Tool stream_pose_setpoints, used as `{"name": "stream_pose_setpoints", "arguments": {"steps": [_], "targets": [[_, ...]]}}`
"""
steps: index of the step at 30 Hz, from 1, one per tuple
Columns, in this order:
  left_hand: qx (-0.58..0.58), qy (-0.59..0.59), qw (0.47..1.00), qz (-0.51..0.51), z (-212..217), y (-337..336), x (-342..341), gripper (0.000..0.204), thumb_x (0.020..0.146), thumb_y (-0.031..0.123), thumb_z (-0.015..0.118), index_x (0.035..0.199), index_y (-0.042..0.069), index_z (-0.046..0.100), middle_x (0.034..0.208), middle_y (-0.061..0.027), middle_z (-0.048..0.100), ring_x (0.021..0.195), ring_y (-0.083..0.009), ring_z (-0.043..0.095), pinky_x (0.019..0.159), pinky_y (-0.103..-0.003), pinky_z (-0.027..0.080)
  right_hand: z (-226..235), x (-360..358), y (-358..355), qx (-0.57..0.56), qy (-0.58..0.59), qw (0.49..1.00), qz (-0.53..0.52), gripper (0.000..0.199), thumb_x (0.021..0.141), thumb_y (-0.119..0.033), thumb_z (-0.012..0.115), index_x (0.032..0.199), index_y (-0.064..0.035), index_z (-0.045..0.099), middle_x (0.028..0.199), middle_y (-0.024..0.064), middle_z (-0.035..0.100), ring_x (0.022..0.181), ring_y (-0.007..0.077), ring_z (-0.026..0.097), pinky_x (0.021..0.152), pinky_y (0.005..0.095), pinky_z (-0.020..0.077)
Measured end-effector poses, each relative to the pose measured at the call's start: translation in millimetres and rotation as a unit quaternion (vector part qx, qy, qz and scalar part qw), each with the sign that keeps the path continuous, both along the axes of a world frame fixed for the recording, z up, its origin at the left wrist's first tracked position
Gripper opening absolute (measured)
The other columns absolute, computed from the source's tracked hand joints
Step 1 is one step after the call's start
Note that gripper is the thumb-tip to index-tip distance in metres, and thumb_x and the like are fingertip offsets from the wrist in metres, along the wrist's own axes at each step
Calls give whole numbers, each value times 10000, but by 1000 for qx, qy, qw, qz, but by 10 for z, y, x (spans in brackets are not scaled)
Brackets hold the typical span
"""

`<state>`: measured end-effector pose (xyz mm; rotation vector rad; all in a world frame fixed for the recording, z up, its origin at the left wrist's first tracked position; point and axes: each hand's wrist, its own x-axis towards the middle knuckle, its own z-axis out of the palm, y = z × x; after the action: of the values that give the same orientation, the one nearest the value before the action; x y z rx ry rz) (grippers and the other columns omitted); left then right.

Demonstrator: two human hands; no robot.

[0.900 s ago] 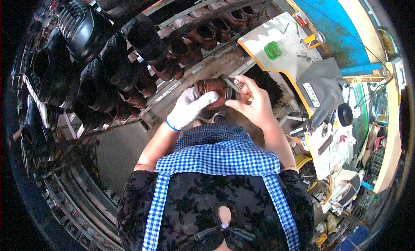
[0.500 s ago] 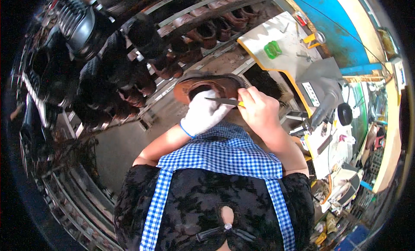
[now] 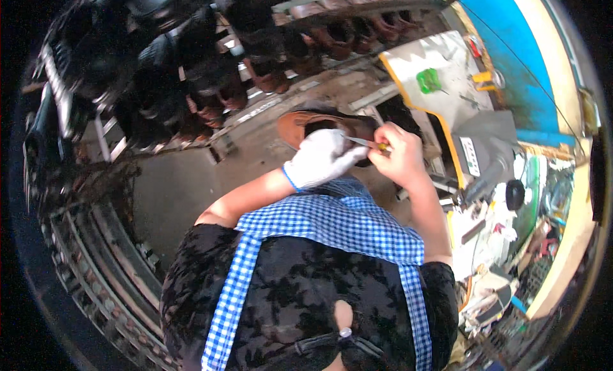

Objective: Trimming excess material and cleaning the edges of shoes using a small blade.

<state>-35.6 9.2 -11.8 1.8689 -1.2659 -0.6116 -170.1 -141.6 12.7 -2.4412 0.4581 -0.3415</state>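
A brown shoe point(image 3: 292, 128) with a dark opening is held in front of my apron, its toe toward the left. My left hand point(image 3: 319, 159), in a white knitted glove, is closed on the near side of the shoe. My bare right hand point(image 3: 402, 155) grips a slim yellow-handled blade point(image 3: 361, 142) whose point reaches left to the gloved fingers at the shoe's edge. Whether the blade belongs to a knife or to snips I cannot tell. The fingers hide part of the shoe's near side.
Racks of dark shoes point(image 3: 271, 80) stand ahead and to the left. On the right, a white workbench point(image 3: 408, 58) with a yellow edge bears a green object point(image 3: 428, 81) and a yellow tape dispenser point(image 3: 485, 80). A grey machine point(image 3: 488, 147) stands close by.
The blade has turned, its tip now lower on the gloved fingers with less of it showing. Shoe and hands have shifted slightly right in the view, as has the background.
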Motion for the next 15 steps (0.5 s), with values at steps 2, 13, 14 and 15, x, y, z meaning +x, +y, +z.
{"name": "stream_pose_setpoints", "arguments": {"steps": [2,13,14,15], "targets": [[32,74,996,-33,15,52,94,481,864,449,651,669,16,581,593,-176,524,560,-353,543,511,-448,397,13,41,-22,20,-22,999,15,164,651,-60,654,766,-41,538,734,112,578,635,296,606,561,357,477],[-35,325,944,-46,76,44,96,298,918,272,640,1060,10,649,932,-109,683,822,-178,619,742,-335,494,117,-3,-194,275,-7,961,29,145,680,-19,646,764,-43,530,704,48,525,621,123,535,533,248,415],[-34,325,944,-50,94,31,111,298,918,272,640,1060,10,649,932,-109,683,822,-178,619,742,-335,494,147,-4,-174,275,-7,961,25,145,680,-19,646,764,-43,530,704,48,525,621,123,535,533,248,415],[-29,338,939,-52,101,32,121,300,921,260,638,1071,0,642,932,-103,682,830,-162,616,751,-323,495,201,8,-143,178,-13,984,30,160,669,-41,664,763,-49,535,700,53,531,610,146,558,523,267,428]]}}
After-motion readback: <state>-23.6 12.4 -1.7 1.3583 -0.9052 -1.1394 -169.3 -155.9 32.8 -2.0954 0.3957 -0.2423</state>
